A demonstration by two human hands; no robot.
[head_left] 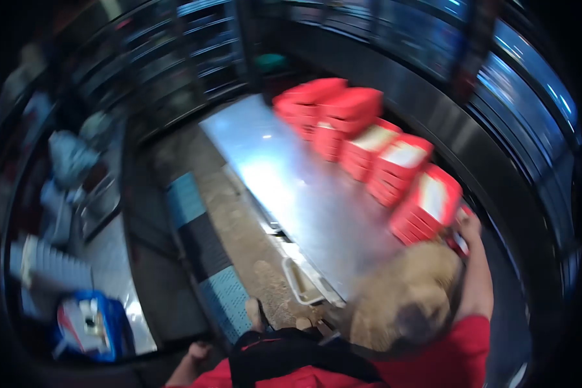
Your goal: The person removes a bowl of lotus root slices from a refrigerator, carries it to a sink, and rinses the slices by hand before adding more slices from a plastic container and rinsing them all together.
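Several stacks of red boxes or cartons (427,204), some with a pale top, stand in a row along the far right side of a shiny metal table (258,152). My right hand (469,225) curls beside the nearest stack, with a small red and white thing (458,244) close under it. Blur keeps me from making out what it holds. Inside my right arm, at the table's near end, is a large tan, rounded thing (404,291) with a dark patch, smeared by motion. Low on the left, away from the table, my left hand (199,351) is a loose fist.
A counter on the left carries a blue bag or tub (94,326), pale stacked containers (55,271) and plastic-wrapped items (74,155). Blue and black mats (204,242) lie on the floor. Shelving (204,48) stands at the back; a dark ledge runs along the right.
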